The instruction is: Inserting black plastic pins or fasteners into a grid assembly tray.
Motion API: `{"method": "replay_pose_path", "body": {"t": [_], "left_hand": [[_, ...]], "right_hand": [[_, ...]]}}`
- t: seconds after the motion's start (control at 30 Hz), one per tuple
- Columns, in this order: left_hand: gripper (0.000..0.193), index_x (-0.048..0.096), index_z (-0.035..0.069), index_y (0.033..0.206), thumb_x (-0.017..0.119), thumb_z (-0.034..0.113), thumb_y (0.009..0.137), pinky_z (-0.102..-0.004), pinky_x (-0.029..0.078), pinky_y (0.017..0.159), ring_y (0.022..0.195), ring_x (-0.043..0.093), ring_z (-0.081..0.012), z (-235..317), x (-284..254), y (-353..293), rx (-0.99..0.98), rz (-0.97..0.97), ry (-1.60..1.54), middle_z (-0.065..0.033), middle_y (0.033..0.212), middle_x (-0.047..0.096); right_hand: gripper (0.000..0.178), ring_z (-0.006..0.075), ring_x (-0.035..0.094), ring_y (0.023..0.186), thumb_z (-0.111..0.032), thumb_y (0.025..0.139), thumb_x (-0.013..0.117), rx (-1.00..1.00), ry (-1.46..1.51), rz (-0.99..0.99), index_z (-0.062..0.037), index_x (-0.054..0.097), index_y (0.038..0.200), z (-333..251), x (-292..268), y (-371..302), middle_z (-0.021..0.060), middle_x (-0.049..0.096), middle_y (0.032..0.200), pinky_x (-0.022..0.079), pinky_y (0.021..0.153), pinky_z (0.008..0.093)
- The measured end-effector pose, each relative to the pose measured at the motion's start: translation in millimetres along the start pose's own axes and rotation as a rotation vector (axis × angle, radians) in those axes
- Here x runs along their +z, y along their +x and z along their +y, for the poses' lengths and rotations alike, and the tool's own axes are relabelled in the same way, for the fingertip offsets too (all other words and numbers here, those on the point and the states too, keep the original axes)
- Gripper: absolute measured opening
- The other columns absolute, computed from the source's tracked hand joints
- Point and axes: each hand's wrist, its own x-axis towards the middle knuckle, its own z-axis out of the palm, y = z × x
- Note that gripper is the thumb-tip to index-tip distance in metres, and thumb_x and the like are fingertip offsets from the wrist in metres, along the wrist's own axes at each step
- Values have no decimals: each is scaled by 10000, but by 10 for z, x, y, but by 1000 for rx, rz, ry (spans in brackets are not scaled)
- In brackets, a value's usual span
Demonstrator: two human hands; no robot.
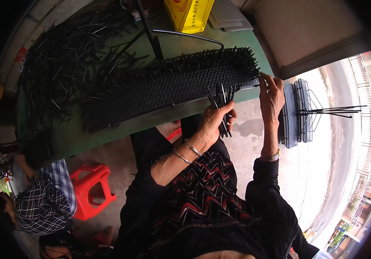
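Gripping slim black rods (222,96), honeycomb-holed panel (151,96)

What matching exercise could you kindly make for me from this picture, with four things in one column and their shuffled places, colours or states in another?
Column one
1. left hand
2. stool
3. right hand
4. package

Column two
A. yellow
B. at the right end of the black perforated board
C. red
D. holding a bundle of black sticks

Pairs: 1-D, 2-C, 3-B, 4-A

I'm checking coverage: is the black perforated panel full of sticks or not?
Partly full: on the panel, sticks line the far side; the near side shows bare holes.
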Motion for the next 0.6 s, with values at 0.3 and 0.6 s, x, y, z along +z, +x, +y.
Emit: {"method": "replay_pose_path", "body": {"t": [0.3,0.6], "left_hand": [[209,679,78,941,676,274,869,-239,418,519,624,582,-113,133,70,-147,-26,31,60,-37,768,665],[249,676,96,1004,668,309,876,-258,435,552,751,679,-137,153,23,-127,49,71,76,-24,826,687]], "right_hand": [[229,92,540,700,-202,912,636,148,721,-729,9,634,1001,-228,-67,-72,30,622,797,458,635,247],[145,89,535,692,-154,909,627,277,812,-787,-12,599,902,-370,-81,-5,10,573,752,435,668,234]]}}
